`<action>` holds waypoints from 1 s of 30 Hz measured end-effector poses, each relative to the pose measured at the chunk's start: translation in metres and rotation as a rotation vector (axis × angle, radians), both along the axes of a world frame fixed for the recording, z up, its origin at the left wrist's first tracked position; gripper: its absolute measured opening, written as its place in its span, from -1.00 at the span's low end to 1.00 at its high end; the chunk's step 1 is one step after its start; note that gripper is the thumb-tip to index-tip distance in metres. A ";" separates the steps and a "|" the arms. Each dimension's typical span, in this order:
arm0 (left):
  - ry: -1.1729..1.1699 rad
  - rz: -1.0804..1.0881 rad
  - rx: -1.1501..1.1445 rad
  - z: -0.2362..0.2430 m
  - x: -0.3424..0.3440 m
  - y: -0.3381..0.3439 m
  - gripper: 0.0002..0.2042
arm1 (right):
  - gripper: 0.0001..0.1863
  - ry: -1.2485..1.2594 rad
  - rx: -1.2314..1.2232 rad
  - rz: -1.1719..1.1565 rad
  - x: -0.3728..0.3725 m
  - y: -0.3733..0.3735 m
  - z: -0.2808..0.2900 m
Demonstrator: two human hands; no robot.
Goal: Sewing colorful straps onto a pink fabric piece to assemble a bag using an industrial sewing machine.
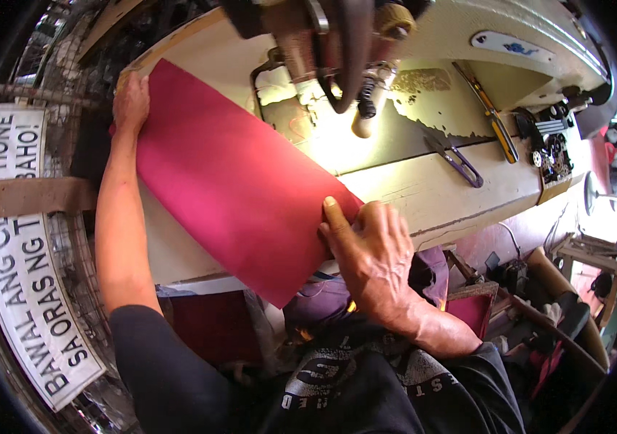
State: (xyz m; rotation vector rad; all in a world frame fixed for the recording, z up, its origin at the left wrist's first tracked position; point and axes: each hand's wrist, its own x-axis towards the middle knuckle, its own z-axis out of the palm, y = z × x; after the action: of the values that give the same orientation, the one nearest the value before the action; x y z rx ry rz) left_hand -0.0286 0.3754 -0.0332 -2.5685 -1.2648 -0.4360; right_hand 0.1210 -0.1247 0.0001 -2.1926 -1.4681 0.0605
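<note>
A magenta rectangular sheet (pixel 229 181), of cloth or leather, I cannot tell which, lies slantwise over the pale sewing table (pixel 446 195). Its near corner hangs over the front edge. My left hand (pixel 132 107) is closed on the far left end, with its fingertips partly hidden. At the right end, my right hand (pixel 375 253) grips the sheet with the thumb on top; the other fingers are bent. Just beyond the sheet stands the sewing machine (pixel 344 50), its needle area brightly lit and apart from the material.
Purple-handled thread snips (pixel 457 160) and a yellow-black screwdriver (pixel 493 116) lie on the right of the table. Beside them is a small box of bobbins and metal parts (pixel 554 155). A white sign (pixel 30 253) hangs on wire mesh at left. Clutter fills the floor at lower right.
</note>
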 end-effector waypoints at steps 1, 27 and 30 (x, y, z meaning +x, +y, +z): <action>0.005 -0.002 0.043 0.000 0.002 0.000 -0.66 | -0.57 -0.034 0.054 -0.006 0.001 0.002 0.004; -0.204 -0.103 -0.192 0.005 -0.023 -0.227 -0.49 | -0.35 -0.087 0.211 0.644 -0.036 0.151 -0.030; -0.239 -0.131 -0.113 -0.008 -0.022 -0.216 -0.46 | -0.37 -0.030 0.300 0.628 -0.035 0.142 -0.028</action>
State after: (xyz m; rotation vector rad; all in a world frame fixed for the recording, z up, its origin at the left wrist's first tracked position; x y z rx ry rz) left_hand -0.0509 0.1592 -0.0415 -2.7725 -1.2300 -0.7365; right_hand 0.0865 0.0173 -0.0279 -1.4457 -1.9833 0.0160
